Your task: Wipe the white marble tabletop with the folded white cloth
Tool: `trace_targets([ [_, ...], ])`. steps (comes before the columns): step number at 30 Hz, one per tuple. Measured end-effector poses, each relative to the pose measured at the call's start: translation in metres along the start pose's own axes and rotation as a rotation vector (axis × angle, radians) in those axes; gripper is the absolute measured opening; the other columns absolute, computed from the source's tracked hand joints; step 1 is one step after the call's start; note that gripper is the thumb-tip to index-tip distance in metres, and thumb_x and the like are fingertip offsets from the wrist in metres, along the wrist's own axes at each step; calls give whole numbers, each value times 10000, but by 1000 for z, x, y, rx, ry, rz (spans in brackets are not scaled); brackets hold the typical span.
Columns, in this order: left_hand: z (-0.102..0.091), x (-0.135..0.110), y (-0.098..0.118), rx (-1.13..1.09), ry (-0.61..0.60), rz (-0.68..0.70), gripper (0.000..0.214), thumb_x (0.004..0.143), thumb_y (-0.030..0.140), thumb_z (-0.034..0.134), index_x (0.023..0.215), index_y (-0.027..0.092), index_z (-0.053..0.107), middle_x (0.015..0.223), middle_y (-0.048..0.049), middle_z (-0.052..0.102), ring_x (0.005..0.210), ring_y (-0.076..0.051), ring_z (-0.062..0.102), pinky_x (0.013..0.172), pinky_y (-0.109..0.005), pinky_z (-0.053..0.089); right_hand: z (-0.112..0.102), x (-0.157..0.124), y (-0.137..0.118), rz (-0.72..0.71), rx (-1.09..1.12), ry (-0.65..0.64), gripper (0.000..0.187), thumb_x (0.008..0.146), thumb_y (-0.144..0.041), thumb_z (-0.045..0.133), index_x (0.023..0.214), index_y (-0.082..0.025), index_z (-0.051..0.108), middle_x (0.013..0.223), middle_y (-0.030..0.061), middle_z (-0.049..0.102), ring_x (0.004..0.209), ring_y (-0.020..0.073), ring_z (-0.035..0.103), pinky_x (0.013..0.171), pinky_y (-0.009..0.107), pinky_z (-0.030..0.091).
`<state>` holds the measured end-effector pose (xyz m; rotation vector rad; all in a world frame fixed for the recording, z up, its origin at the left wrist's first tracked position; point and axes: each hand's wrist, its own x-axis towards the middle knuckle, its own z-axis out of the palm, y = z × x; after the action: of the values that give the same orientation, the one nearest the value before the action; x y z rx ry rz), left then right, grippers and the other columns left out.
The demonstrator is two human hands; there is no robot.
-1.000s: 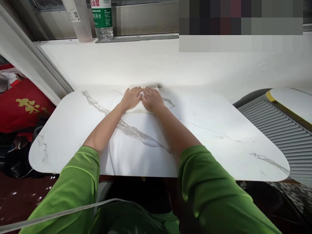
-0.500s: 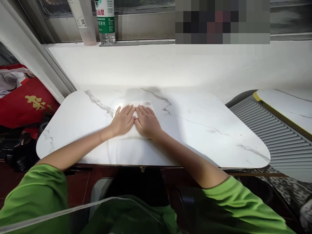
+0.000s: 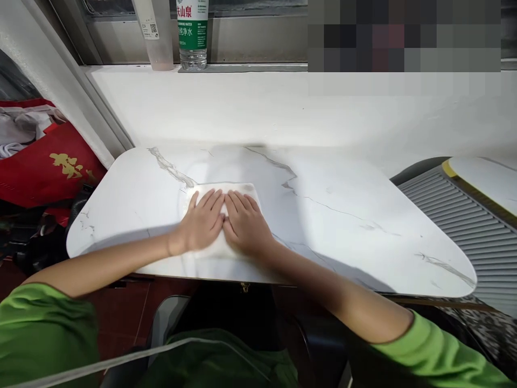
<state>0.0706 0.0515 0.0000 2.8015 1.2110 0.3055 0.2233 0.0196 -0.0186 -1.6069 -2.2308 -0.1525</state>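
Observation:
A white folded cloth (image 3: pixel 238 188) lies flat on the marble-patterned white table (image 3: pixel 343 237), near its front edge. Palm down on the left part of the cloth is my left hand (image 3: pixel 202 218), fingers stretched forward. My right hand (image 3: pixel 246 221) presses flat on the right part, its fingers also straight. The thumbs of both hands meet in the middle. Neither hand grips the cloth; the palms cover much of it.
On the ledge behind stand a water bottle (image 3: pixel 193 37) with a green label and a translucent plastic cup (image 3: pixel 157 46). A red bag (image 3: pixel 48 167) is at the left. A grey ribbed surface (image 3: pixel 460 226) lies at the right, beside another table end (image 3: pixel 493 178).
Both hands and the cloth have moved back toward me across the table, closer to its front edge. The camera view has shifted slightly too.

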Motion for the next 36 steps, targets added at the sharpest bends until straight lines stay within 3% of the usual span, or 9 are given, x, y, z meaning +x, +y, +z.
trace_targets([
  [10, 3, 123, -97, 3, -61, -94, 521, 999, 250, 272, 1494, 112, 360, 1589, -123, 350, 1477, -245, 294, 1218, -482, 173, 43, 139, 56, 62, 25, -46, 481, 908, -184, 357, 1304, 21, 536, 1379, 249, 550, 1268, 337, 477, 1098, 461, 300],
  [13, 6, 146, -111, 7, -40, -108, 523, 993, 226, 256, 1490, 101, 364, 1580, -128, 364, 1467, -240, 306, 1213, -478, 179, 53, 162, 69, 84, 66, -22, 445, 907, -171, 347, 1265, -25, 567, 1324, 224, 591, 1228, 323, 500, 1076, 460, 317],
  [16, 9, 154, -117, 5, -28, -110, 527, 988, 209, 246, 1489, 96, 363, 1572, -134, 373, 1460, -233, 315, 1212, -470, 177, 59, 170, 75, 104, 80, -9, 438, 906, -161, 344, 1259, -39, 571, 1308, 212, 605, 1228, 311, 506, 1079, 454, 316],
  [21, 9, 147, -114, -10, -7, -102, 520, 995, 246, 254, 1484, 123, 380, 1577, -124, 370, 1464, -245, 308, 1208, -488, 182, 61, 164, 74, 86, 70, 12, 459, 913, -164, 332, 1292, -26, 550, 1384, 227, 559, 1269, 316, 485, 1092, 472, 299],
  [26, 5, 125, -102, -5, -16, -102, 518, 1000, 254, 251, 1484, 127, 381, 1584, -120, 360, 1470, -248, 302, 1208, -496, 186, 55, 145, 61, 66, 49, 21, 465, 924, -183, 331, 1299, -16, 550, 1400, 233, 550, 1282, 324, 479, 1100, 474, 290],
  [30, -2, 89, -87, 9, -22, -106, 519, 1000, 267, 264, 1484, 124, 382, 1581, -118, 367, 1469, -240, 308, 1216, -482, 183, 44, 117, 36, 26, -1, 0, 496, 941, -193, 324, 1347, 24, 506, 1428, 248, 519, 1325, 325, 445, 1122, 472, 270],
  [36, -12, 7, -62, 36, -12, -148, 532, 995, 277, 257, 1482, 100, 380, 1578, -134, 370, 1476, -251, 301, 1221, -493, 185, 23, 63, -22, -43, 4, -22, 539, 947, -216, 323, 1388, 55, 472, 1449, 245, 500, 1338, 349, 439, 1139, 492, 275],
])
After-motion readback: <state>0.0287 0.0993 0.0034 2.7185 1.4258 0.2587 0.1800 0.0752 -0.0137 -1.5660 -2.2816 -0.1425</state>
